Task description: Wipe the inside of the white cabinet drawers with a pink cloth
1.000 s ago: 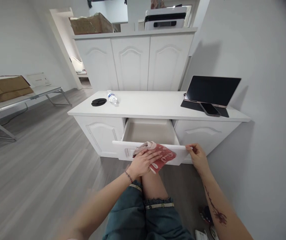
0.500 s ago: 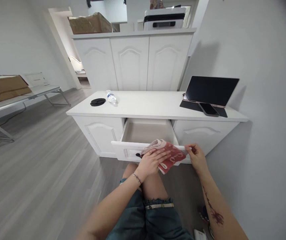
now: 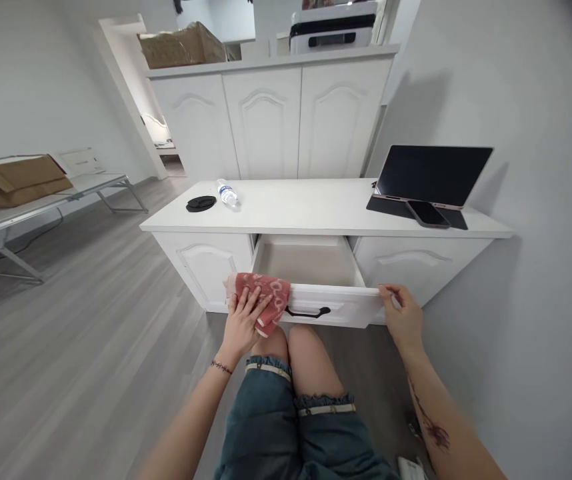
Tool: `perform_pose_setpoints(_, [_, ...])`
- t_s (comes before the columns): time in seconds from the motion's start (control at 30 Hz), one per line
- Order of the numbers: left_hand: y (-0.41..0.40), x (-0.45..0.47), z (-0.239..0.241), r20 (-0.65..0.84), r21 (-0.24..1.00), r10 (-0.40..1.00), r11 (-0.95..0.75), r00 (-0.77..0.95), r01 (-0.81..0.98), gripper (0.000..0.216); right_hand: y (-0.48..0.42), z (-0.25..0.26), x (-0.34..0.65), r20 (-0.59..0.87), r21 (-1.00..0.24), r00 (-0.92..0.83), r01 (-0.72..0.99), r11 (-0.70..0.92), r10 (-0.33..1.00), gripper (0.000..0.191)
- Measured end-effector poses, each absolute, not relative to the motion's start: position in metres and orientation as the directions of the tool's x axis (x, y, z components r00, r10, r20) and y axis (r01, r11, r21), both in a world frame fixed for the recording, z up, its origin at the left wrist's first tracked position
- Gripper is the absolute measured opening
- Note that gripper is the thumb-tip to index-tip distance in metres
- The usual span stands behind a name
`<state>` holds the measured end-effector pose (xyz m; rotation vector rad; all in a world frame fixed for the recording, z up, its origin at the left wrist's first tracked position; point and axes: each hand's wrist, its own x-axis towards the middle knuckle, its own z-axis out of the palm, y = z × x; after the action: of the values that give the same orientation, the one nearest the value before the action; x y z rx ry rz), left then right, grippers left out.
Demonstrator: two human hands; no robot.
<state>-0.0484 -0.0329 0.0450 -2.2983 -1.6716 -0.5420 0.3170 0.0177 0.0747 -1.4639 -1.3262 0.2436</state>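
Now pressing flat, fingers spread, on a red patterned cloth (image 3: 262, 298) with the left hand (image 3: 242, 323), not gripping anything, just bearing down on the fabric. Cloth draped over the left end of the open drawer's front panel (image 3: 339, 308), directly under the palm. Just right of that hand, a black drawer handle (image 3: 309, 312) on the panel face. Well to the right, right hand (image 3: 402, 316) resting at the right end of the same panel, fingers loosely curled over its top edge (image 3: 390, 291), pinched on nothing else. Beyond both hands, drawer interior (image 3: 306, 262) bare and pale. Farther off, up on the white bench (image 3: 306, 207): a lying water bottle (image 3: 227, 193) and black round lid (image 3: 201, 203) above the left hand, a tablet (image 3: 433, 176) with a phone (image 3: 427, 213) before it above the right.
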Motion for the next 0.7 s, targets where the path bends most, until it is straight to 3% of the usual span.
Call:
perform_pose_setpoints(0.1, [-0.037,-0.065,0.036,0.499,0.066,0.846,-0.255,0.189,0.965,0.058,0.006,0.075,0.302,0.674,-0.655,0.375,0.702,0.280,0.636,0.028])
perform_pose_setpoints(0.17, [-0.039,-0.069,0.027,0.545,0.114,0.826,-0.243,0.144,0.963,0.059,-0.004,0.070,0.285,0.727,-0.607,0.348,0.729,0.317,0.592,0.023])
perform_pose_setpoints(0.27, [-0.040,-0.067,0.013,0.594,0.176,0.797,-0.267,0.115,0.948,0.064,-0.018,0.055,0.253,0.674,-0.597,0.120,0.669,0.442,0.729,0.017])
perform_pose_setpoints(0.4, [-0.039,-0.057,-0.007,0.601,0.219,0.794,-0.274,0.092,0.937,0.069,-0.028,0.031,0.213,0.514,-0.640,-0.169,0.577,0.507,0.841,0.024])
perform_pose_setpoints(0.7, [-0.047,-0.056,-0.040,0.465,0.351,0.884,-0.232,0.046,0.907,0.055,-0.022,0.022,0.194,0.483,-0.701,-0.153,0.524,0.485,0.862,0.025])
